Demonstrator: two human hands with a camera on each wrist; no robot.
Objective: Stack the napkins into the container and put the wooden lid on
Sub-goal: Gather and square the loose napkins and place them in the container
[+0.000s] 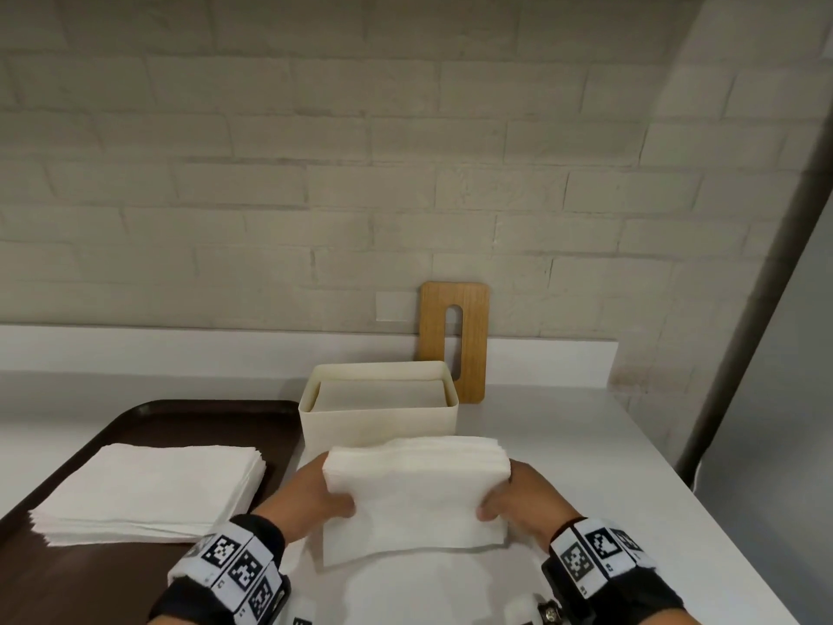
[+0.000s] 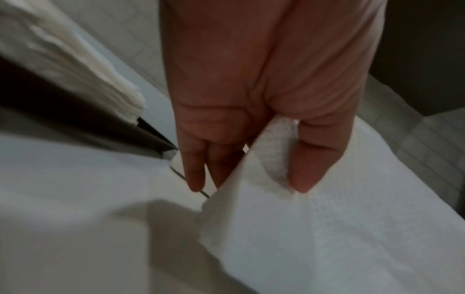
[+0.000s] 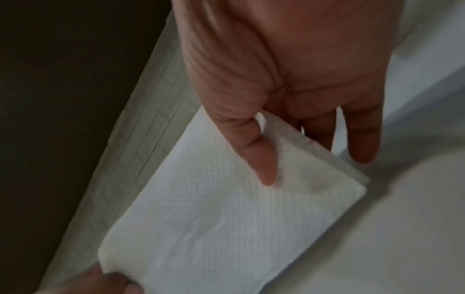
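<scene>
Both hands hold a small stack of white napkins (image 1: 417, 493) just above the counter, in front of the cream container (image 1: 378, 421). My left hand (image 1: 311, 493) pinches its left edge, thumb on top and fingers beneath, as the left wrist view shows on the napkins (image 2: 327, 228). My right hand (image 1: 518, 496) pinches the right edge the same way, thumb on the napkins (image 3: 214, 218). Napkins lie inside the container. The wooden lid (image 1: 454, 340), with a long slot, leans upright against the wall behind the container. A second napkin stack (image 1: 148, 491) lies on the brown tray (image 1: 189, 417).
The white counter (image 1: 563, 444) runs to an edge on the right, with a dark drop beyond. A brick wall stands close behind. The tray fills the left side, right beside the container.
</scene>
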